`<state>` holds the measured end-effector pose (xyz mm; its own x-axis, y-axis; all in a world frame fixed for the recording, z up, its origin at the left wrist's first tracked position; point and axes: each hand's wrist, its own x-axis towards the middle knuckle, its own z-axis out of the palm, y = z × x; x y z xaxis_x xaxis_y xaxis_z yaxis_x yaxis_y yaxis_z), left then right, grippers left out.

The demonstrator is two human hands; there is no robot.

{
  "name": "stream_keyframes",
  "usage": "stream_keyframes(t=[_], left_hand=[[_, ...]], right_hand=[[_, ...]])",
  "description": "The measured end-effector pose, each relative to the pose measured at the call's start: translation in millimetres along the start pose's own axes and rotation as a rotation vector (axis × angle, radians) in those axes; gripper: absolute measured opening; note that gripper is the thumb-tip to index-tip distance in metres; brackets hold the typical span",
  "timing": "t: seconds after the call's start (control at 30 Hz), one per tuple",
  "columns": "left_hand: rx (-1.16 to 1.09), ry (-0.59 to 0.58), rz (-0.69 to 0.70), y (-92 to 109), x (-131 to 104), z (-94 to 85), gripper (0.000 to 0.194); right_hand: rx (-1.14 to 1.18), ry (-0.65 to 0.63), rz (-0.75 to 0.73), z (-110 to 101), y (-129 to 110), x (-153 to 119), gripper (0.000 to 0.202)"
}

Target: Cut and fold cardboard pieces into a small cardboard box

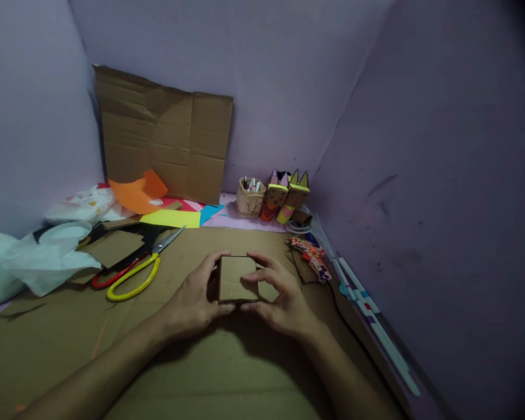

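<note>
Between my two hands is a small square cardboard box (236,275), held just above the cardboard-covered table. My left hand (196,296) grips its left side, fingers at the far edge and thumb along the near edge. On the other side, my right hand (280,291) has its thumb at the near edge and one finger laid on the top face. Scissors (146,265) with one red and one yellow handle lie to the left, blades apart. A patterned glue gun (311,256) rests to the right, its black cord running toward me.
A large cardboard sheet (166,137) leans on the back wall, with orange paper (140,192) and yellow paper (170,219) before it. A pen holder (250,198) and cardboard figures (287,195) stand at the back. White sticks (378,326) lie along the right wall.
</note>
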<state>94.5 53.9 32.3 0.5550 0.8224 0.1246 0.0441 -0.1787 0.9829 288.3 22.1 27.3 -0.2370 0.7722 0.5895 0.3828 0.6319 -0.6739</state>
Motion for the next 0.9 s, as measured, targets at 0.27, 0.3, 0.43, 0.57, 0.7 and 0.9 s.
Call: stream_keyframes(t=[0.27, 0.3, 0.43, 0.57, 0.7, 0.9], left_hand=[[-0.375, 0.028, -0.190, 5, 4, 0.7, 0.055], [-0.405, 0.060, -0.230, 7, 4, 0.5, 0.052], [-0.540, 0.092, -0.405, 13, 3, -2.2, 0.048], [-0.604, 0.117, -0.450, 11, 3, -5.2, 0.057], [-0.596, 0.160, -0.444, 10, 5, -5.6, 0.058], [-0.637, 0.100, -0.482, 14, 9, -12.1, 0.047]], right_hand=[[0.327, 0.046, 0.443, 4, -3, 7, 0.039], [0.363, 0.022, 0.475, 3, -3, 8, 0.040], [0.476, -0.059, 0.498, -2, 0, 8, 0.042], [0.719, -0.034, 0.513, 6, 7, 3, 0.043], [0.826, 0.050, 0.490, 22, 11, 0, 0.049], [0.863, 0.071, 0.469, 29, 10, 2, 0.056]])
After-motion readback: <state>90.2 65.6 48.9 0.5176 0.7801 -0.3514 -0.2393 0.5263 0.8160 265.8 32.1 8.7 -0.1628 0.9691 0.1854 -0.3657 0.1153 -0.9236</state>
